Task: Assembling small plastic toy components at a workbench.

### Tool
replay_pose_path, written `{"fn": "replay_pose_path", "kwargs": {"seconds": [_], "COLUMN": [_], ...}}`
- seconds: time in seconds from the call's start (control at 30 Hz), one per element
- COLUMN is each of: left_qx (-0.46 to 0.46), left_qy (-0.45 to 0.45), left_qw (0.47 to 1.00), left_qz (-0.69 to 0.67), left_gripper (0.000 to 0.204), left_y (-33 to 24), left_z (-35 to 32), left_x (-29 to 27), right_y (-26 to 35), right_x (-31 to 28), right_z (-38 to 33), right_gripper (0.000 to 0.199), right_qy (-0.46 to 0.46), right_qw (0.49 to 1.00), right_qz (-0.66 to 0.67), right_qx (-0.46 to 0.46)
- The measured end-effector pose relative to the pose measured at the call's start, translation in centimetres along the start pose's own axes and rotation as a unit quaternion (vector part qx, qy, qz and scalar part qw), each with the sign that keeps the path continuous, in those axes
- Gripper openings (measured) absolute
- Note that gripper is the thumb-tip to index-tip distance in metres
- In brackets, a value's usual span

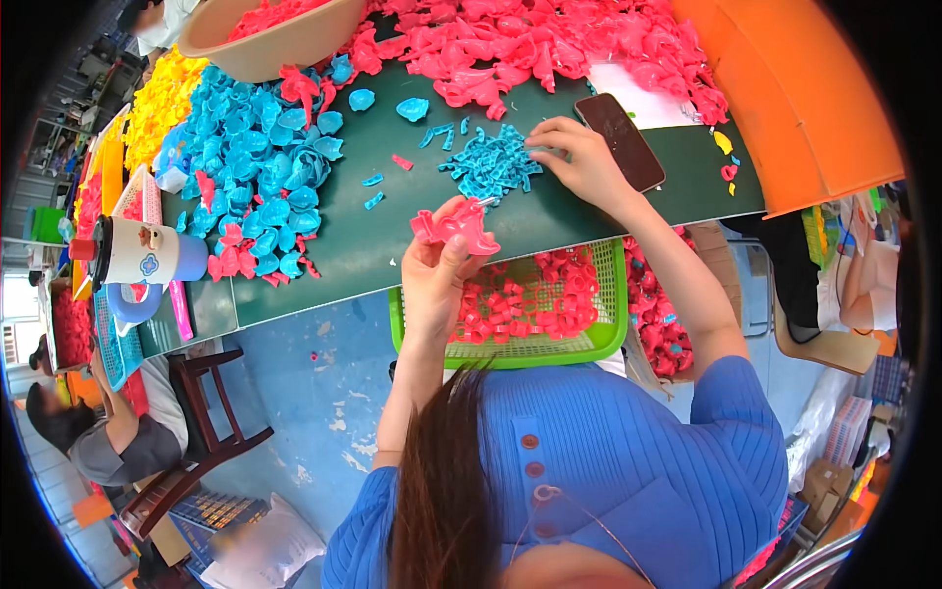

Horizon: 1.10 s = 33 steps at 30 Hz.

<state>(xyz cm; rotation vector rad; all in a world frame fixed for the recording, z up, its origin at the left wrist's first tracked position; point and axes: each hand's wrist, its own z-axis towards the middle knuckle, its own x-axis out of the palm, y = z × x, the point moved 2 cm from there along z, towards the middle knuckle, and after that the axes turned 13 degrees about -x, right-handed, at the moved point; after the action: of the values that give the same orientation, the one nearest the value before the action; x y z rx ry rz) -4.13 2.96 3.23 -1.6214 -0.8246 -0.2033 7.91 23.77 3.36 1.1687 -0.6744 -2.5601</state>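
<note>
Fingers of the left hand (pixel 432 285) pinch a pink plastic piece (pixel 454 226), held up above the near edge of the green bench (pixel 392 226). The thumb lies along its lower side and the other fingers close behind it, so the piece sits at the fingertips, not deep in the palm. The right hand (pixel 579 162) reaches forward; its fingers are bent and pressed lightly on a small heap of blue plastic bits (pixel 491 165), touching the right side of the heap. I cannot tell surely if one bit is already pinched.

To do this step well, I judge the right fingers should separate only one blue bit from the heap, while the left hand keeps the pink piece steady and turned toward it.

Just beside the right hand lies a dark phone (pixel 620 140). Below the bench edge, a green basket (pixel 608 339) holds many small pink parts.
</note>
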Motion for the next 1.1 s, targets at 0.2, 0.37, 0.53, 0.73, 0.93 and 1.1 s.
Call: {"fn": "replay_pose_path", "kwargs": {"seconds": [0.2,0.37,0.53,0.73,0.93,1.1], "left_qx": [0.012,0.053,0.092,0.165,0.175,0.177], "left_qy": [-0.029,-0.045,-0.083,-0.112,-0.114,-0.118], "left_qw": [1.000,0.998,0.992,0.977,0.975,0.974], "left_qz": [0.002,0.012,0.031,0.072,0.077,0.082], "left_gripper": [0.050,0.054,0.060,0.061,0.062,0.062], "left_y": [-0.4,-0.2,0.4,0.2,0.2,0.4], "left_z": [-0.5,0.3,1.3,1.5,1.4,1.4], "left_x": [-1.2,-1.1,-0.4,0.8,1.1,0.8], "right_y": [-2.0,-1.8,3.2,7.9,8.9,8.7], "right_x": [1.3,0.0,0.1,1.8,2.4,2.3], "right_z": [-0.5,-0.2,0.5,0.6,0.8,0.8], "right_gripper": [0.015,0.012,0.023,0.021,0.019,0.017], "right_qy": [0.020,-0.039,-0.077,-0.105,-0.103,-0.111], "right_qw": [0.995,0.988,0.885,0.844,0.870,0.859], "right_qz": [-0.074,0.053,0.393,0.469,0.426,0.436], "right_qx": [-0.067,0.140,0.238,0.238,0.226,0.243]}}
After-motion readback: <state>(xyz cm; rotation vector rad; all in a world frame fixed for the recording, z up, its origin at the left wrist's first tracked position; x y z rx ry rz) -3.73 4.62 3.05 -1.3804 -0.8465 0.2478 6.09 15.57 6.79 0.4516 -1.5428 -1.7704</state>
